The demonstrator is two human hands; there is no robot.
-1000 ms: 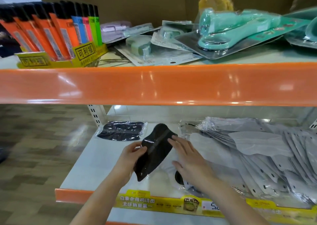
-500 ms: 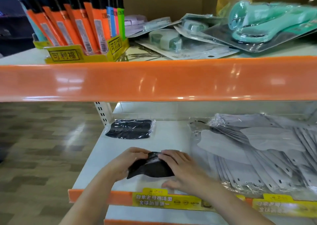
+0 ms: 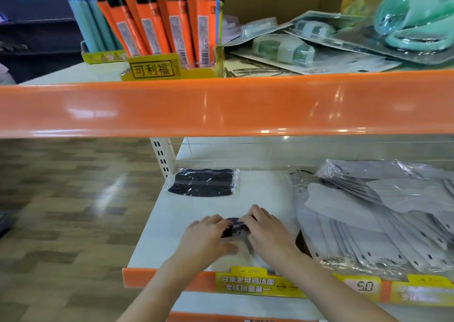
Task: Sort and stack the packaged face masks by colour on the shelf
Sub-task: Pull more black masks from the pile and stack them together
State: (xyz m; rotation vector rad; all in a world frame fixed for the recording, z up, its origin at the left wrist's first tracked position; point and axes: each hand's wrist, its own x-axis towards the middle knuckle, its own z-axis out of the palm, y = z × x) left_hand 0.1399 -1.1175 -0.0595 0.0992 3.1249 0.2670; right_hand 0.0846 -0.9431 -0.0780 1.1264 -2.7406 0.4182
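Both hands are working at the front of the lower shelf (image 3: 172, 213), and most of what they are holding is hidden under them. The left hand (image 3: 205, 238) is lying palm-down with its fingers curled onto a black packaged mask (image 3: 235, 228), and the right hand (image 3: 266, 231) is pinching the same packet from the other side, its fingertips (image 3: 248, 219) meeting the left hand's over the top. Only a small dark strip of that mask is showing between the two hands; its full outline and whether it is lying flat cannot be told. Further back on the shelf, well apart from the hands, a second black mask packet (image 3: 204, 182) is lying flat near the upright post (image 3: 161, 156). To the right, a fanned heap of grey packaged masks (image 3: 368, 216) is spreading toward the frame edge, where it is being cut off. A yellow price label (image 3: 248, 283) is hanging on the shelf's orange lip, its printing blurred.
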